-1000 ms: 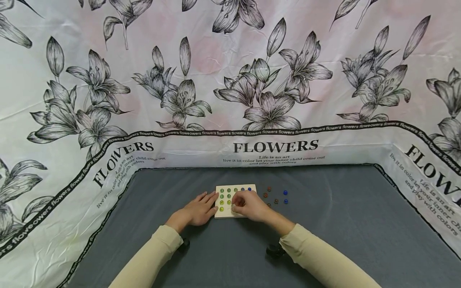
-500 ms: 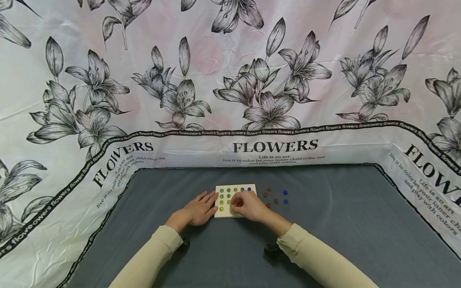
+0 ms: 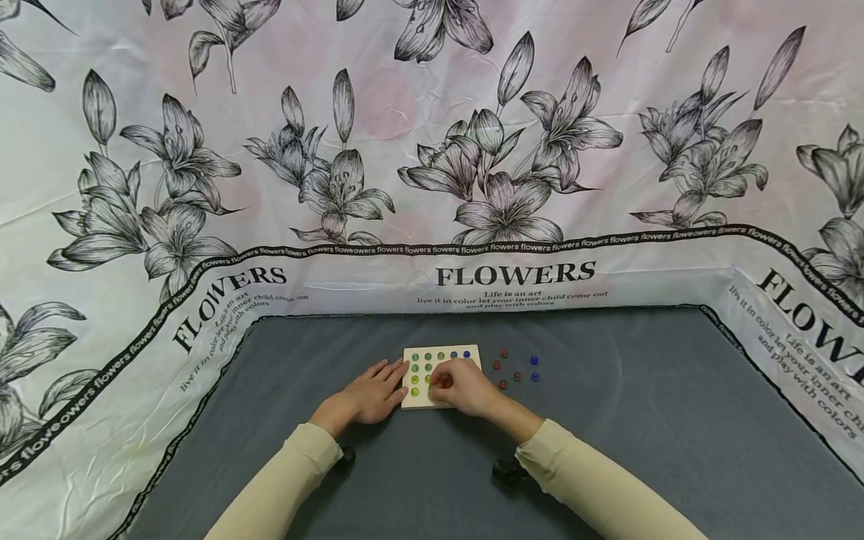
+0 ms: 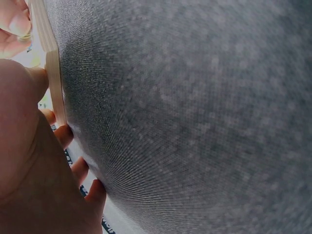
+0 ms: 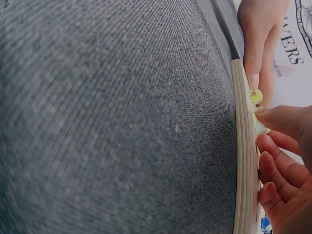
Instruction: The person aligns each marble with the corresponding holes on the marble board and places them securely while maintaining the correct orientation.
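Observation:
A pale wooden board (image 3: 420, 403) lies on the grey cloth, with glass marbles sitting in rows on it. Green marbles (image 3: 415, 358) are at its upper left, yellow ones (image 3: 415, 391) lower left, and blue ones (image 3: 466, 354) at the far right. My left hand (image 3: 370, 396) rests at the board's left edge, fingers extended. Over the board's front half, my right hand (image 3: 467, 388) pinches a yellowish glass marble (image 5: 259, 111) between thumb and finger, low against the surface. The right hand hides the board's lower right part. In the right wrist view, a yellow marble (image 5: 256, 96) sits beside the pinched one.
Right of the board lie several loose brown marbles (image 3: 517, 376) and two blue marbles (image 3: 535, 361). Dark wrist devices (image 3: 508, 471) show under the cuffs. A flower-printed curtain (image 3: 513, 277) borders the grey cloth (image 3: 641, 420) at the back and sides.
My right hand has shifted slightly left over the board, keeping its pinch. The left hand and the loose marbles look unchanged.

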Available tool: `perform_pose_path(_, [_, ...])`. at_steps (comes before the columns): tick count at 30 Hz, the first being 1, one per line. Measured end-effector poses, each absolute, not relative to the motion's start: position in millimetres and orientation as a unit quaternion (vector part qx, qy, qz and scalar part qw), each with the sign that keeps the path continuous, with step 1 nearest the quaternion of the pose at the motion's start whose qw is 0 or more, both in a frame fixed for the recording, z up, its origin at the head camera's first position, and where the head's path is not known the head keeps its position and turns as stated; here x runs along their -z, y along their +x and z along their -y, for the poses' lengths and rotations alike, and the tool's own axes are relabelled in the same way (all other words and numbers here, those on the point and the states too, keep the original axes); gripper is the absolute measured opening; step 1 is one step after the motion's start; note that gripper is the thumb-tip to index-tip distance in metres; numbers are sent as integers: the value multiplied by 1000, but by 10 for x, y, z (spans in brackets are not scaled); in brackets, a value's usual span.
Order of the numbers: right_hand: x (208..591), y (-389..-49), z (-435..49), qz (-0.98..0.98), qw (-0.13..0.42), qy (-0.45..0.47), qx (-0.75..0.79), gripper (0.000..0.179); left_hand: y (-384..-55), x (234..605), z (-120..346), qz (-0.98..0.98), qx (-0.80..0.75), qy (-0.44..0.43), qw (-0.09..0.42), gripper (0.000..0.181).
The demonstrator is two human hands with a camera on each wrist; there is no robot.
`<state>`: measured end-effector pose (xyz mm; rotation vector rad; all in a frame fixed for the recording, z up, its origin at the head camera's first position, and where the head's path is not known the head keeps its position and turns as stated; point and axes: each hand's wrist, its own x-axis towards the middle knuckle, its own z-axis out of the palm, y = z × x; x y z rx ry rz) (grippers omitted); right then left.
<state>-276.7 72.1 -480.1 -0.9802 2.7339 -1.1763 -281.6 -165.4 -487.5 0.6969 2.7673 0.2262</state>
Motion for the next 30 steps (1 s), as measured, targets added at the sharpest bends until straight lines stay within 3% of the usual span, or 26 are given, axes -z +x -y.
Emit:
perform_pose_path(24, [4821,-2748,-689,-879,-17,-318,355,3,-2695,4687,1604,-957,-78,239,147,59])
perform_pose_path(30, [4772,-2727,-723,-880,-2,-330,341,12,-2691,4683,1607,-957,-78,238,148,59])
